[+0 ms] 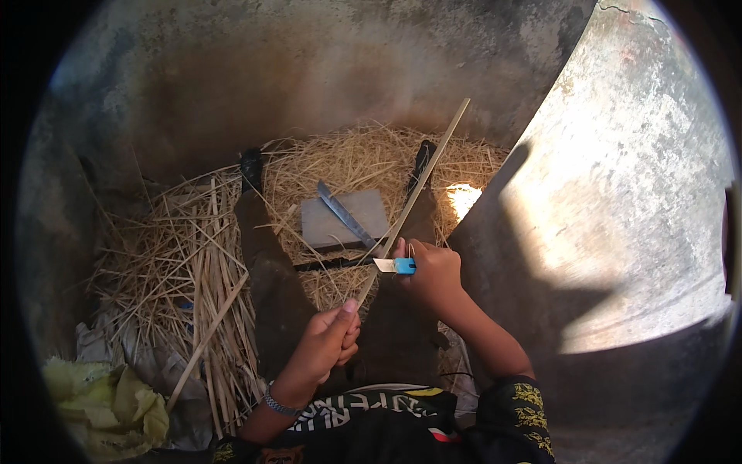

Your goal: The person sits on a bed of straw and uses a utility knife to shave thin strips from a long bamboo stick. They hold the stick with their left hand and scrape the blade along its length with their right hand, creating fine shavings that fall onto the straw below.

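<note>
Strip (424,180) runs from six o'clock toward one o'clock; our left hand (325,342) clasps its lower end, fully curled. Our right hand (434,271) clenches blue cutter (404,266). Uneven pressure could skid blade (384,265) into left thumb (350,307).

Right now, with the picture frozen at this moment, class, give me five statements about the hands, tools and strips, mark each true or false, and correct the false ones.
1. The right hand holds a blue cutter. True.
2. The left hand is empty. False: the left hand grips the lower part of a long pale strip.
3. A long-bladed knife lies on a grey block. True.
4. The heap of loose strips lies in the right half of the picture. False: the loose strips lie in the left half.
5. A band is worn on the right wrist. False: the band is on the left wrist.
</note>
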Motion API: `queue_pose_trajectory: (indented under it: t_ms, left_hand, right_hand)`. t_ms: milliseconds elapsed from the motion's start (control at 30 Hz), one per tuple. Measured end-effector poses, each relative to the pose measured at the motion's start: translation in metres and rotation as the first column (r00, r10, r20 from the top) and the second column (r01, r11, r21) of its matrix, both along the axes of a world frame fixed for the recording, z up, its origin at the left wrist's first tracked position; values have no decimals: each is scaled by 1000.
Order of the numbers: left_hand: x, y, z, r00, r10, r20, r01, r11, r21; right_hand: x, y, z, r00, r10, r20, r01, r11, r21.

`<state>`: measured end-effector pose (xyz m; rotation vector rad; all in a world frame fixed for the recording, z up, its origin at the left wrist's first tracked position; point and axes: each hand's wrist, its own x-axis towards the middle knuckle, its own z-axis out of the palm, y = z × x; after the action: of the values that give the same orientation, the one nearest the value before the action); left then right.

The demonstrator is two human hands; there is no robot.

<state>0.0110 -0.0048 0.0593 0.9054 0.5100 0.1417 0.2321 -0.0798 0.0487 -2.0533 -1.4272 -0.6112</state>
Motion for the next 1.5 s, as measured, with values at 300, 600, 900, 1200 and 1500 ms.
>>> queue_pose_trajectory:
  t_ms: [300, 600, 900, 1200, 1500]
  left_hand:
    - [-2, -31, -8, 988, 155, -10, -134, 879, 458]
    - [-10, -41, -8, 998, 50, -30, -27, 862, 507]
    - [-1, -37, 1, 1000, 9, -26, 6, 858, 514]
    - [-14, -49, 1, 994, -100, -47, 110, 859, 499]
    - [-4, -40, 6, 996, -78, 34, 60, 931, 360]
  right_hand:
    - [29, 20, 24, 975, -119, -190, 140, 984, 106]
    - [142, -5, 80, 749, -424, -508, 595, 768, 236]
    - [8, -29, 16, 980, 144, -134, -117, 974, 192]
    - [113, -42, 64, 858, -255, -446, 378, 902, 210]
    - [-13, -45, 30, 987, 148, -69, -143, 987, 75]
